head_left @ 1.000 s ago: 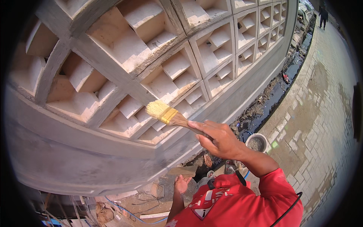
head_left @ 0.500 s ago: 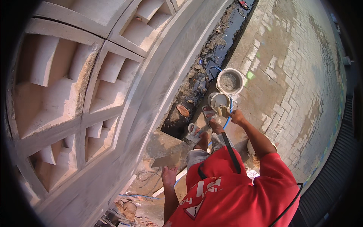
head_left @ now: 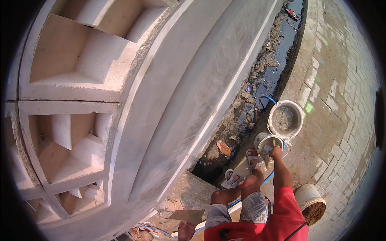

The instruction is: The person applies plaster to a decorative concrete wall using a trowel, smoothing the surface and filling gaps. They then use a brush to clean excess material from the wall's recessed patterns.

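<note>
Your left hand (head_left: 185, 231) was clamped on the board (head_left: 188, 216); your right hand (head_left: 276, 152), whose grip I could not tell, was over the bucket (head_left: 260, 139), near your feet (head_left: 253, 157) probably for easy reach.

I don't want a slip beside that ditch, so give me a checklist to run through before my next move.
1. Right hand at the nearer bucket: ok, it is over the opening.
2. Firm grip in that hand: cannot tell, the fingers' hold is too small to make out.
3. Flat board secure: ok as far as shows, the left hand holds it.
4. Farther bucket upright: ok, with grey contents inside.
5. Sandalled feet well away from the ditch: not ok, they are close beside it.
6. Blue hose clear of the legs: not ok, it runs right by them.
</note>
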The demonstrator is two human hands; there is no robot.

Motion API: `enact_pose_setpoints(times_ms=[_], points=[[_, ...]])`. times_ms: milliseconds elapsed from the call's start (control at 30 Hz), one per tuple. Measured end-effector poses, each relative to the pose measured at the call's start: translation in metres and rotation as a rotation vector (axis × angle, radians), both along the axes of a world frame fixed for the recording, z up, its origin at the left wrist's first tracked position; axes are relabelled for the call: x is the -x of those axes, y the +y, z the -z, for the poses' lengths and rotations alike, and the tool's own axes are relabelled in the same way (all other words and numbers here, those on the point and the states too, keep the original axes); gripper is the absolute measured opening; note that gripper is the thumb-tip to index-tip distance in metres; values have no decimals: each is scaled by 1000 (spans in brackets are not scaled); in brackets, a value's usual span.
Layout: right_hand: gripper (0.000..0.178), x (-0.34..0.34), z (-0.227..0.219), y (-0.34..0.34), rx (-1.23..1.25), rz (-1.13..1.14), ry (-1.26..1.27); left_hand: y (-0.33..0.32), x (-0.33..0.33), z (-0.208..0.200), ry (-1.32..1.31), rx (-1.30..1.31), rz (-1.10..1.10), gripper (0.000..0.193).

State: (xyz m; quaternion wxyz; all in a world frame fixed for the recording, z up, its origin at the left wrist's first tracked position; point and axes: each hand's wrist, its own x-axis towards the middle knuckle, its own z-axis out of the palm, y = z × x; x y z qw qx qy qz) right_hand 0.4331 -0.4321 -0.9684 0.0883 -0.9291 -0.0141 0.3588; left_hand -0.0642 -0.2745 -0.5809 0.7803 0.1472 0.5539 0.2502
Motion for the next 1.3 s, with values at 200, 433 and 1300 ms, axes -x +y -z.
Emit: enact_pose_setpoints(times_ms=[200,433,1300], points=[[37,39,66,-77,-74,50,-169,23,-7,39,-135,5,102,50],[44,-11,-125,-92,-324,276,106,2,-22,8,-281,19,62,51],[30,4,-879,304,-1767,-978,-418,15,-53,-120,-417,-334,-106,51]])
